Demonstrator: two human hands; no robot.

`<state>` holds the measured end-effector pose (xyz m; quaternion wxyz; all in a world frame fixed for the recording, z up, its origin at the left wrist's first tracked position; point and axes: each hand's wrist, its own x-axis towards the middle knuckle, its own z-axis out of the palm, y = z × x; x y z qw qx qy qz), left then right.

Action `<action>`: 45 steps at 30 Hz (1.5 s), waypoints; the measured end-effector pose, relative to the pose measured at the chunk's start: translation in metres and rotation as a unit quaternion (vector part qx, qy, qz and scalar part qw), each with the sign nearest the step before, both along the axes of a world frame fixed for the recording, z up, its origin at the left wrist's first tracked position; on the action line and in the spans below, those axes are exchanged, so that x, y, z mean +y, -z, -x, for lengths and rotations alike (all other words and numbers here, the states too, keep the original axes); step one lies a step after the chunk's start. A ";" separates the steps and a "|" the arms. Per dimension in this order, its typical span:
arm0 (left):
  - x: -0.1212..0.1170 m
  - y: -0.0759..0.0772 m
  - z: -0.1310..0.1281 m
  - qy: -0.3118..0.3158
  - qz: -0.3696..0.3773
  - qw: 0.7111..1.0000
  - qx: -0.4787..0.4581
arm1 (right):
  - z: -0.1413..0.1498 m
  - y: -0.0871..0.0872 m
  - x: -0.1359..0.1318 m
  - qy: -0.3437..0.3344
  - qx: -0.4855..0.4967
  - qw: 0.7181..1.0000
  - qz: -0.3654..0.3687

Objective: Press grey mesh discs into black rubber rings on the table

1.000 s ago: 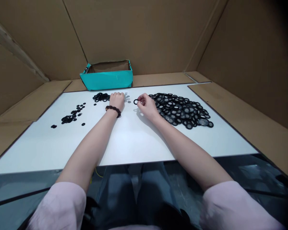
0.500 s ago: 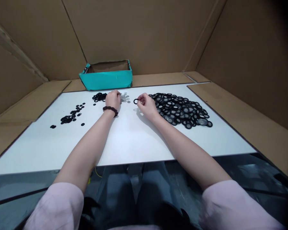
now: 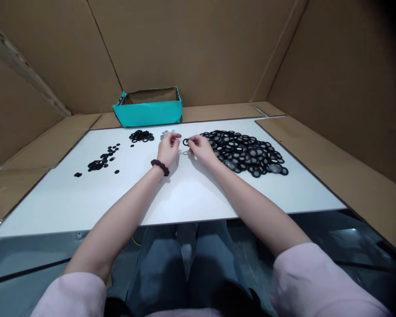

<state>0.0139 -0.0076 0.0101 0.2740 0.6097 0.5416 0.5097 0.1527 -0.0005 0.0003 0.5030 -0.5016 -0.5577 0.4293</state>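
Observation:
My right hand (image 3: 200, 148) pinches a small black ring (image 3: 185, 142) just above the white board (image 3: 185, 193). My left hand (image 3: 169, 149), with a dark bead bracelet on its wrist, is raised close beside that ring, its thumb and fingers pinched together; what they hold is too small to name. A large heap of black rings with grey mesh centres (image 3: 246, 152) lies right of my right hand. A small pile of plain black rings (image 3: 141, 136) lies left of my left hand, and a few pale discs (image 3: 166, 132) lie just beyond it.
Scattered small black discs (image 3: 100, 162) lie on the board's left part. A teal open box (image 3: 149, 108) stands behind the board. Cardboard walls enclose the space on three sides. The board's near edge overhangs my lap.
My left hand has come away from the pale discs and moved right, towards the ring in my right hand. My right hand has stayed nearly still. The camera has tipped slightly.

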 end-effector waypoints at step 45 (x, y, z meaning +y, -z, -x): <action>-0.010 -0.018 0.017 0.098 0.149 0.980 0.083 | -0.004 -0.009 -0.014 -0.117 -0.157 0.980 0.019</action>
